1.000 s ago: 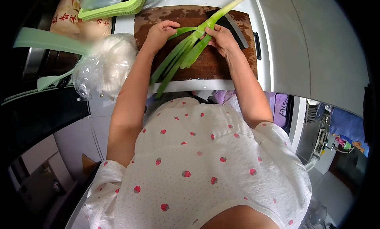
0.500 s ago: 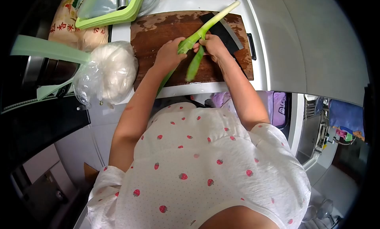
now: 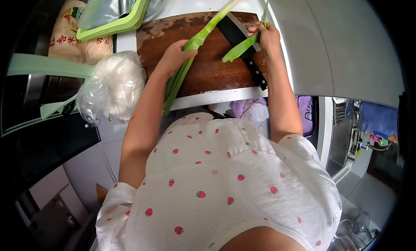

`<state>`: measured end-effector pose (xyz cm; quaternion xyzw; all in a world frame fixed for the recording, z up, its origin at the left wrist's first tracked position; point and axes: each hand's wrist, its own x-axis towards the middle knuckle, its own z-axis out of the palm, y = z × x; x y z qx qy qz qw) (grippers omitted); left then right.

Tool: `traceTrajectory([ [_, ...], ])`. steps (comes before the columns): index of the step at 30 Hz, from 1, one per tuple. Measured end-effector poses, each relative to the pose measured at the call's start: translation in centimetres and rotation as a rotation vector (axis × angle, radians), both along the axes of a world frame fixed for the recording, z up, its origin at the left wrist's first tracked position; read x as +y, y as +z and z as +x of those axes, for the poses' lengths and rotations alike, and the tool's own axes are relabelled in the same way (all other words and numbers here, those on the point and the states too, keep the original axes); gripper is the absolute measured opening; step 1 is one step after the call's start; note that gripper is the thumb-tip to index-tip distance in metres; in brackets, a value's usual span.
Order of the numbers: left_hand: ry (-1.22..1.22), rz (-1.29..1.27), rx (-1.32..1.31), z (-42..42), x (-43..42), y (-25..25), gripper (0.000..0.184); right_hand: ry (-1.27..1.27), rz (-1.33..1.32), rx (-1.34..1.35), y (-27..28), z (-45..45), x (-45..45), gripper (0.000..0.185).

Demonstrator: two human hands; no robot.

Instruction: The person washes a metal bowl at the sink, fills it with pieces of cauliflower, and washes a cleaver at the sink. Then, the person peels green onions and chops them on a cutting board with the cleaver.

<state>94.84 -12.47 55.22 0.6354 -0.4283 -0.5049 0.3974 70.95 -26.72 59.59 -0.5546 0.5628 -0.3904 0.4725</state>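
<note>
My left hand [image 3: 177, 57] is closed around a long green onion [image 3: 201, 35], its pale end pointing up to the right and its green leaves hanging past the board's front edge. Pinched in my right hand [image 3: 268, 36] is a torn-off green onion leaf [image 3: 241, 48], apart from the stalk. Both are above the wooden cutting board [image 3: 212, 73]. A cleaver [image 3: 232, 30] with a black blade face and riveted black handle lies on the board's right side, partly hidden under the leaf and near my right hand.
Left of the board sits a clear plastic bag [image 3: 119, 84] with something white inside. Behind it are green-rimmed trays [image 3: 110, 30] and a printed rice bag [image 3: 65, 34]. The white counter's front edge [image 3: 216, 96] runs close to my body.
The leaf has come away from the green onion. My right hand has moved right and up with it, while my left hand still holds the stalk, slightly further left.
</note>
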Motion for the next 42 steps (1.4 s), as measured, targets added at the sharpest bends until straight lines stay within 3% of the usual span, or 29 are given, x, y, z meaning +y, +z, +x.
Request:
traceTrajectory([
  [1,-0.003,-0.004,0.0,0.0,-0.8,-0.6,0.04,-0.017,0.05,-0.23,1.1,0.8,1.0,0.021],
  [4,0.065,0.024,0.098,0.3,-2.2,-2.5,0.037,0.061,0.035,-0.372,3.4,2.0,3.6,0.021],
  [8,0.036,0.11,0.232,0.3,-3.2,-2.3,0.029,0.329,0.259,-0.139,-1.8,5.1,5.0,0.024],
  [11,0.007,0.111,0.259,0.7,-3.8,-3.4,0.025,0.272,0.442,-0.116,-3.7,6.3,5.1,0.021],
  [15,-0.037,0.104,0.21,0.6,-4.2,-3.4,0.02,0.401,0.428,0.016,-4.8,7.2,5.4,0.024],
  [19,-0.005,0.073,0.37,-0.3,-3.8,-3.0,0.018,0.462,0.573,-0.086,-5.8,7.3,4.7,0.029],
  [22,-0.018,0.063,0.147,-0.1,-4.2,-2.7,0.018,0.433,0.534,-0.079,-5.7,7.7,4.9,0.026],
  [25,0.081,-0.127,-0.535,0.4,-4.8,-2.8,0.019,0.463,0.564,-0.198,-5.2,7.5,5.1,0.023],
  [26,0.08,-0.127,-0.533,0.3,-4.8,-3.1,0.019,0.431,0.567,-0.212,-5.1,7.6,5.2,0.021],
  [28,0.337,-0.226,-0.965,0.5,-5.3,-4.4,0.021,0.397,0.568,-0.226,-5.0,7.3,5.3,0.02],
  [30,0.36,-0.099,-1.071,3.1,-5.8,-4.9,0.022,0.344,0.568,-0.25,-4.7,5.9,5.2,0.018],
  [31,0.44,-0.079,-0.83,3.7,-5.3,-3.9,0.021,0.396,0.614,-0.25,-4.9,5.0,4.8,0.019],
  [34,0.155,0.029,-0.154,3.3,-4.3,-1.6,0.024,0.391,0.578,-0.276,-6.0,5.8,5.5,0.023],
  [37,-0.193,0.202,-0.062,0.2,-1.2,1.3,0.029,0.421,0.555,-0.317,-6.1,6.7,5.4,0.026],
  [40,-0.151,0.168,0.035,-0.3,0.5,1.2,0.027,0.373,0.541,-0.31,-5.5,7.4,5.6,0.028],
  [42,-0.181,0.152,0.062,0.5,0.3,-0.3,0.021,0.509,0.58,-0.284,-4.8,7.0,5.6,0.027],
])
